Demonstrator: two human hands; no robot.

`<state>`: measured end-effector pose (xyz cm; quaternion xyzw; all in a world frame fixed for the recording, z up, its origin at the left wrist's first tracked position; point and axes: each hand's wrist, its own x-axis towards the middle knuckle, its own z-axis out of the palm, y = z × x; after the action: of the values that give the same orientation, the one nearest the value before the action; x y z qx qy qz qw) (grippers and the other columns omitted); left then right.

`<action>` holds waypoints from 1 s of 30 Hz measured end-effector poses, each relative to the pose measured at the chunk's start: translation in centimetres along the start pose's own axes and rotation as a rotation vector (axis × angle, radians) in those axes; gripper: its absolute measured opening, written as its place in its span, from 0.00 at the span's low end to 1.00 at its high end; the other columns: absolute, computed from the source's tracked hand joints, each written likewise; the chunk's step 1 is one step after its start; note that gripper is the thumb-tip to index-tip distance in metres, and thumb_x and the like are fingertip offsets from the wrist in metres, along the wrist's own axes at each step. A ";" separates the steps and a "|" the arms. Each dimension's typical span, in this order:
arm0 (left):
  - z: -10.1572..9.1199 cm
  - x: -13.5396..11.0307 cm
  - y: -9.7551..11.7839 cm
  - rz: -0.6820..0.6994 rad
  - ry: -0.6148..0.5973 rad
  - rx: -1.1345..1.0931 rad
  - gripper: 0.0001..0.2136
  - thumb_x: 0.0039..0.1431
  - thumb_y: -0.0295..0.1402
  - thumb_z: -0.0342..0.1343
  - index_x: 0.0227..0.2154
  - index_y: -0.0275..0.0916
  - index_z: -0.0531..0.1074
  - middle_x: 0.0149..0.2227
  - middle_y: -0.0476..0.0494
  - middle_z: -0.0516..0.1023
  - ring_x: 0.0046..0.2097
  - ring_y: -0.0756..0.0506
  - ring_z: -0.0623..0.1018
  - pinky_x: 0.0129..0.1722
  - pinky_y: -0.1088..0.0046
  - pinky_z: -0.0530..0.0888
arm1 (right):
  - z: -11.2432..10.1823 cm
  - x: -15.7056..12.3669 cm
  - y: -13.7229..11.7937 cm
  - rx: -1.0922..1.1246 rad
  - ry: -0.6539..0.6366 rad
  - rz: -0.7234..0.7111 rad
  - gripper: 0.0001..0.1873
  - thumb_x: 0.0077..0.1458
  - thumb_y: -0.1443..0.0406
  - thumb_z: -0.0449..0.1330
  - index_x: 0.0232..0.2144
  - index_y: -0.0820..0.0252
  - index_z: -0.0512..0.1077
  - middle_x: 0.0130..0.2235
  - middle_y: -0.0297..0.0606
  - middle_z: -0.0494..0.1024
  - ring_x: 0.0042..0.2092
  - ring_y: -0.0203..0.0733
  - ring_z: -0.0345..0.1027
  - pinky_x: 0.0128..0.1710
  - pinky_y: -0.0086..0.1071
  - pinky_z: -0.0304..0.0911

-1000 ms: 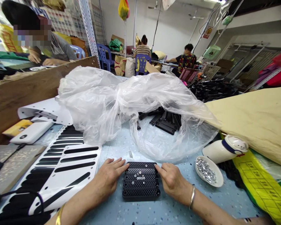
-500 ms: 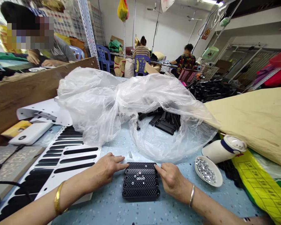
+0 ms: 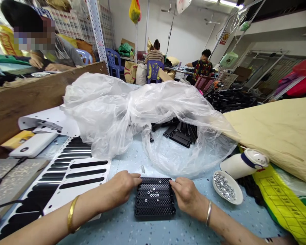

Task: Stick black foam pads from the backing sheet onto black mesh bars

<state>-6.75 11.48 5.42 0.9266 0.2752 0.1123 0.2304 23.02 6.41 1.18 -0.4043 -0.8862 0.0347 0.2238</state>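
Several black plastic strips (image 3: 155,211) with a cross-hatched surface lie side by side in a block before me. Small silver rings like washers or nuts (image 3: 154,195) are scattered on top. My left hand (image 3: 127,185) is closed, its fingertips touching the left end of the farthest strip. At that strip's right end, my right hand (image 3: 185,193) has thumb and index pressed together; a small pale spot shows at the fingertips, but I cannot tell whether it is a ring or a nail. To the right, a white bowl (image 3: 239,197) holds many silver pieces.
A large clear plastic bag (image 3: 104,112) with black strips (image 3: 181,137) at its opening spreads across the table behind. A white bottle (image 3: 241,165) lies by the bowl. White sheets with black bars (image 3: 83,177) are at left, beside a wooden board (image 3: 40,88). Other people sit farther off.
My left hand has moved slightly right, and its outstretched fingers have curled in against the strip's left end. My right hand stays at the right end, its fingers drawn closer together.
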 end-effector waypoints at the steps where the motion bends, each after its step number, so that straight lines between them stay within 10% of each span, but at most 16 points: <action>1: 0.1 0.1 0.1 -0.037 -0.014 -0.029 0.19 0.46 0.14 0.47 0.36 0.40 0.74 0.34 0.46 0.81 0.33 0.46 0.80 0.34 0.73 0.72 | 0.0 0.1 0.0 0.026 0.009 0.028 0.14 0.60 0.76 0.47 0.34 0.63 0.71 0.25 0.38 0.68 0.27 0.40 0.60 0.27 0.32 0.54; 11: 1.2 -0.2 0.3 -0.158 0.184 -0.003 0.15 0.57 0.20 0.47 0.40 0.40 0.75 0.31 0.45 0.81 0.32 0.45 0.80 0.33 0.72 0.74 | 0.0 0.8 -0.4 0.057 0.066 0.095 0.15 0.64 0.73 0.48 0.34 0.64 0.74 0.25 0.38 0.69 0.27 0.40 0.62 0.27 0.32 0.54; 21: 7.0 -2.5 2.3 -0.206 0.412 0.328 0.28 0.49 0.15 0.43 0.55 0.30 0.66 0.51 0.27 0.78 0.45 0.36 0.80 0.40 0.55 0.79 | 0.9 2.4 -1.9 -0.030 0.030 0.093 0.13 0.65 0.71 0.49 0.37 0.65 0.74 0.27 0.39 0.71 0.27 0.40 0.63 0.28 0.33 0.55; 30: 5.2 -1.6 2.2 -0.186 0.313 0.357 0.25 0.48 0.16 0.44 0.49 0.29 0.72 0.44 0.29 0.81 0.36 0.37 0.80 0.32 0.56 0.78 | 0.8 3.1 -2.0 -0.025 -0.079 0.083 0.14 0.63 0.72 0.50 0.28 0.62 0.71 0.26 0.38 0.71 0.27 0.38 0.62 0.28 0.33 0.51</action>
<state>-5.30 7.08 1.80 0.8946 0.4070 0.1824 0.0273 19.52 7.44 2.05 -0.4418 -0.8771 0.0488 0.1822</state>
